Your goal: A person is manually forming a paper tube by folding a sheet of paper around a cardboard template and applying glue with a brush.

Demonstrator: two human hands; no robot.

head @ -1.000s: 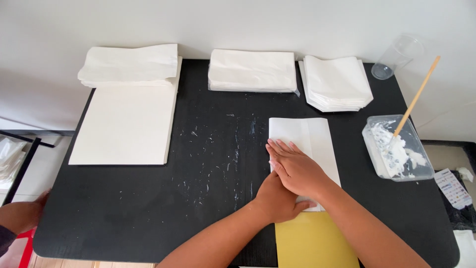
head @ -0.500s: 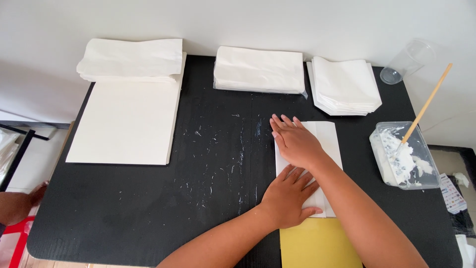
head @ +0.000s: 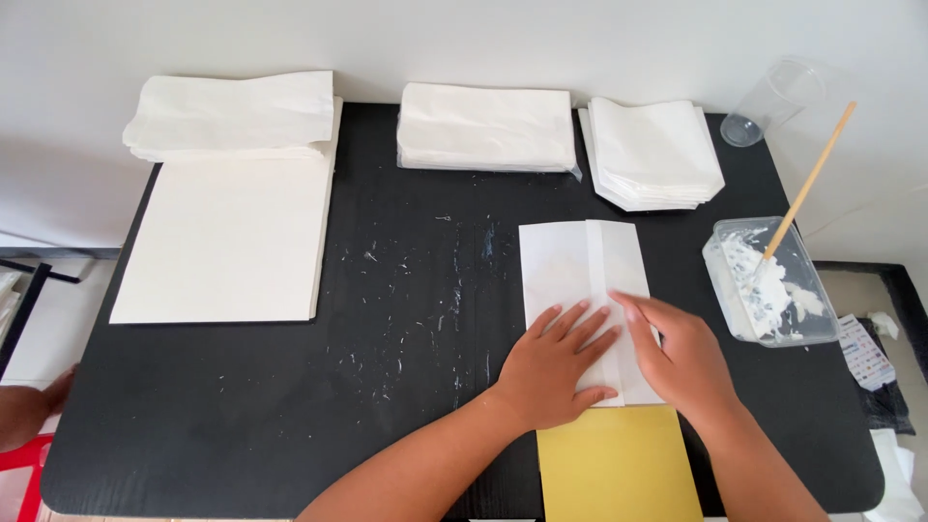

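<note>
Hands, 2 of them: left hand (head: 553, 365) and right hand (head: 677, 353), spread flat on folded white paper (head: 570, 263); press the seam evenly, I think.

Bright, even daylight, soft & diffuse; no harsh glare. Shadows faint, just thin ones under the paper stacks (head: 486, 127) and beside the hands. Black table (head: 242, 406) shows matte w/ slight sheen. Focus sharp at centre; right hand (head: 681, 353) a bit motion-blurred. Mild wide-angle bending at frame edges.
</note>
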